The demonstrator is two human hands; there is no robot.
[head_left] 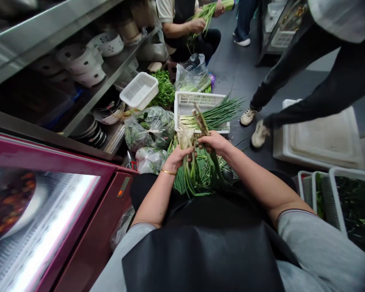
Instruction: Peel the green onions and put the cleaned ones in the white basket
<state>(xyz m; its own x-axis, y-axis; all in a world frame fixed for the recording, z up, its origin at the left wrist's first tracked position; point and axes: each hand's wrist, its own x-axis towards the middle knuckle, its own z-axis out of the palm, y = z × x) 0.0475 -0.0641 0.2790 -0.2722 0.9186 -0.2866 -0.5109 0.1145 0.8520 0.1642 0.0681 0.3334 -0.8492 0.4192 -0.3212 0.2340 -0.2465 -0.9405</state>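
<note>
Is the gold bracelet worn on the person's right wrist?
No, the gold bracelet circles the wrist of the left hand, which holds pale-stemmed greens.

Glowing orange-red on a small display [123, 187] set into the maroon cabinet [100, 227] at left, but too small and blurred to make out as numbers or letters. Otherwise without readable text, label, brand or sign across the crowded work area.
</note>
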